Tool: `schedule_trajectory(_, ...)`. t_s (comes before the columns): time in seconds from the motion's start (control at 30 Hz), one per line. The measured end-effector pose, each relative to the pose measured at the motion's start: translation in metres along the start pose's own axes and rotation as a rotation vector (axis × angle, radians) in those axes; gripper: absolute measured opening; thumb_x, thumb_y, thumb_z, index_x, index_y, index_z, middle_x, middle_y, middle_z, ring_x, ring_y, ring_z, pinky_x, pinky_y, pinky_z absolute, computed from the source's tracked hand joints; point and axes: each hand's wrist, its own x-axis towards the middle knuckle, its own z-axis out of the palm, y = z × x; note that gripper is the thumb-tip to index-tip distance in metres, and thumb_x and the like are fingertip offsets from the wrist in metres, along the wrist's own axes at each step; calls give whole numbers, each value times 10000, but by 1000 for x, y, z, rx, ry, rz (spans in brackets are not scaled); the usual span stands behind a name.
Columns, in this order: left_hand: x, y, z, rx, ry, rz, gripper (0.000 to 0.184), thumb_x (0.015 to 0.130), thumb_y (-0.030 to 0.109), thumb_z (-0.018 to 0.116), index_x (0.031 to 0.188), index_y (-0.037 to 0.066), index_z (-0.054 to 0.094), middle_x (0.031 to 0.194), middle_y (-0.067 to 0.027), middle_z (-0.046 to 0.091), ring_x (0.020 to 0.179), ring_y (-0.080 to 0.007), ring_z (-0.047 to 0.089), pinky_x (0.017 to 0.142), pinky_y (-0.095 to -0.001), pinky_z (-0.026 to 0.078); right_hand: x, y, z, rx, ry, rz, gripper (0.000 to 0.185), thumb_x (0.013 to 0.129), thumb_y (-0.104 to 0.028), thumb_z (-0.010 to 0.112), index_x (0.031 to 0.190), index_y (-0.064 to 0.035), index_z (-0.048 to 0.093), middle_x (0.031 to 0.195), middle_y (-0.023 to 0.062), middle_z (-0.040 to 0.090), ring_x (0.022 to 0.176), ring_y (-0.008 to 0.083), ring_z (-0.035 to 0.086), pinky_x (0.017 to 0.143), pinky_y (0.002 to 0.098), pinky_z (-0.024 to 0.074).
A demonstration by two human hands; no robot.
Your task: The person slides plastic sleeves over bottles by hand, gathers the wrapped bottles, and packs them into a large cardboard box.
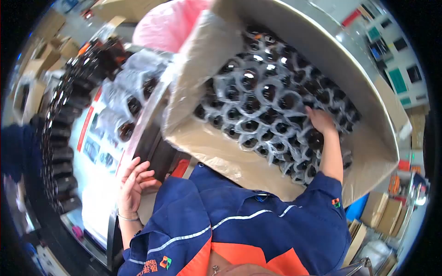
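Note:
A large cardboard box (239, 158) stands open in front of me, packed with dark brown glass bottles (268, 92) in clear plastic sleeves. My right hand (321, 121) reaches down into it, among the bottles toward the right side. Its fingertips are partly hidden there, so I cannot see whether they grip a bottle. At the table's edge, left of the box, my left hand (132, 186) is raised with fingers apart and nothing in it. Beyond that hand, several sleeved bottles (125, 130) lie on the table.
A curved row of bare dark bottles (69, 138) runs along the left of the white table (94, 198). Behind the box sits a pink plastic bag (168, 25). Flattened cardboard (375, 209) and a blue item (357, 207) are at the lower right.

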Motion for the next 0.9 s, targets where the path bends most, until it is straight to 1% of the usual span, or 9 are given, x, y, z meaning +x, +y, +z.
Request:
schedule_trajectory(0.1,-36,10,-17,209,178,-43,478,913,201,586,1314,-26,457,1150,-161,605,970,-216,632,799,-326,551,6,7,17,190,460,22,500,962,-453,364,1110,-71,650,1067,212,642,1050,387,585,888,440,441)
schedule_trajectory(0.17,-67,16,-41,258,285,-9,358,914,154,596,1225,-14,539,931,-77,648,820,-123,628,716,-250,525,10,-2,6,-243,565,80,485,946,-496,409,1070,-104,667,985,193,671,869,367,651,743,490,499)
schedule_trajectory(0.2,-86,22,-50,315,409,-1,284,912,150,600,1142,-14,576,847,-55,637,737,-104,610,655,-229,505,50,39,22,-216,867,-75,512,937,-542,404,1088,-119,650,955,181,679,817,381,656,686,512,507)
schedule_trajectory(0.27,-117,26,-76,384,687,43,176,908,146,601,990,-9,621,710,-22,605,596,-74,558,544,-200,450,12,-14,-9,47,736,118,542,940,-566,383,1147,-128,627,1072,164,659,968,381,617,792,480,492)
schedule_trajectory(0.37,-156,31,-117,525,1155,64,135,878,119,595,867,-13,619,644,-15,578,524,-58,505,452,-205,385,-17,-96,-32,359,822,-313,432,970,-412,461,1134,-52,634,1071,141,673,963,305,642,820,372,495)
schedule_trajectory(0.47,-184,19,-161,572,1341,123,131,844,109,623,829,-20,638,623,-34,600,528,-87,549,465,-248,422,-50,-219,-38,776,540,-907,297,979,-200,497,1110,33,625,1065,108,671,970,184,630,839,307,489)
schedule_trajectory(0.63,-159,21,-184,721,1277,131,211,804,186,682,815,-23,654,654,-132,639,587,-190,614,549,-314,480,-178,-442,-36,647,109,-1531,243,903,-87,586,1114,28,621,1044,119,664,945,163,621,836,292,482)
schedule_trajectory(0.77,-120,45,-170,1216,1087,-22,315,771,295,718,790,-9,639,732,-179,648,738,-331,641,687,-412,495,-295,-579,-14,338,4,-1849,496,846,-367,663,1225,-64,562,1032,188,660,868,300,667,767,371,517)
schedule_trajectory(0.9,-113,29,-201,1176,951,-91,283,763,253,702,787,-22,640,748,-229,633,779,-373,619,706,-425,482,-358,-685,21,58,224,-1845,773,773,-496,690,1367,-104,386,977,212,653,845,330,656,779,408,510)
